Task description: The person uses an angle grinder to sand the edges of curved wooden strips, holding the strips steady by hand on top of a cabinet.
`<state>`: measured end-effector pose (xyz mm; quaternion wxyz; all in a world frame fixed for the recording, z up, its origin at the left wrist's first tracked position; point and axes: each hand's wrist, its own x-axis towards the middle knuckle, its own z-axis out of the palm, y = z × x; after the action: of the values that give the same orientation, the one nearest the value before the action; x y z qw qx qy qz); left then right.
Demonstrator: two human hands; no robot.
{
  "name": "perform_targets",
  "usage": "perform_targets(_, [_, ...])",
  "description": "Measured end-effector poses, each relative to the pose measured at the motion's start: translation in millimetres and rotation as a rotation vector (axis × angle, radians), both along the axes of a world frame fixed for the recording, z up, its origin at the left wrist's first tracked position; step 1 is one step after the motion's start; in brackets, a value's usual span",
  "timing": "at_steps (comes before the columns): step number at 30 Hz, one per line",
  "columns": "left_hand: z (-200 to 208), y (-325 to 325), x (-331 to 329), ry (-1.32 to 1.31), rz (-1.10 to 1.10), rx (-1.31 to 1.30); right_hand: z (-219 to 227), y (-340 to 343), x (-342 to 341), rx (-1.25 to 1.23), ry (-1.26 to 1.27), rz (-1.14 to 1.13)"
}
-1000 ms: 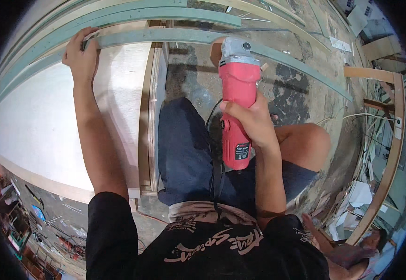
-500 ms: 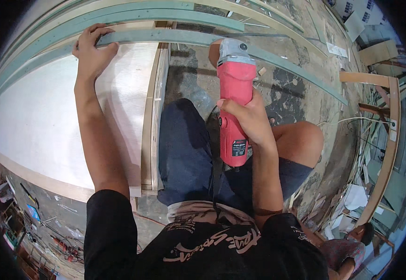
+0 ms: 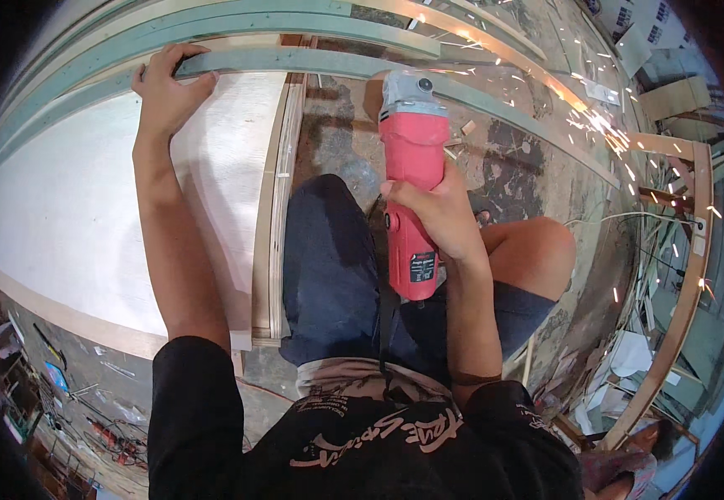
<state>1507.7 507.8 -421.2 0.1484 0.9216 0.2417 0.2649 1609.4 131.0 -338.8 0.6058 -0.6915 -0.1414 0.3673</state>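
My left hand (image 3: 164, 96) is closed over a long green batten (image 3: 295, 59), its fingers on the far side and its thumb on the near side. The batten lies across the far edge of a pale plywood panel (image 3: 87, 183) and runs out to the right over the floor. In my right hand (image 3: 445, 218) is a red angle grinder (image 3: 414, 150), gripped round its body with the grey head pointing away from me. Its brownish disc (image 3: 374, 96) is at the near edge of the batten; whether the two touch I cannot tell.
More green battens (image 3: 237, 27) lie beyond, side by side. Bright sparks (image 3: 599, 121) fly at the far right, near a wooden frame (image 3: 685, 325). Offcuts (image 3: 629, 354) litter the right side. Another person (image 3: 620, 471) is at the lower right. Tools (image 3: 116, 442) lie at the lower left.
Sparks have appeared across the far right. The grinder in my right hand has shifted slightly left. My left hand keeps its hold on the batten. The person at lower right has moved lower.
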Motion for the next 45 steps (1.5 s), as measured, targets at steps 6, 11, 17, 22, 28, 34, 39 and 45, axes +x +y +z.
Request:
perform_targets(6, [0.0,-2.3,-0.9,0.004,0.002,-0.001,6.6,-5.3,1.0,-0.001,0.050,-0.034])
perform_targets(11, [-3.4,2.5,-1.0,0.014,0.010,-0.039,6.8,-11.5,4.8,0.002,0.021,-0.067])
perform_targets(17, [1.6,3.2,-1.3,0.048,0.003,-0.041,8.1,-11.9,5.4,-0.006,-0.016,-0.069])
perform_targets(22, [-0.9,-1.8,2.8,0.011,-0.008,-0.038,9.2,-10.4,8.3,-0.021,0.040,-0.053])
perform_targets(28, [3.0,0.0,-0.8,0.012,-0.019,-0.056,4.9,-7.6,7.9,0.013,0.044,-0.048])
perform_targets(34, [1.6,1.3,0.0,-0.001,-0.034,-0.044,1.8,-9.7,10.1,-0.025,0.004,-0.054])
perform_targets(39, [-1.6,0.6,0.9,-0.001,-0.010,-0.024,6.5,-7.9,8.5,-0.017,0.045,-0.053])
perform_targets(45, [3.8,-1.6,1.1,0.011,-0.011,-0.052,2.8,-7.9,7.4,-0.019,-0.005,-0.049])
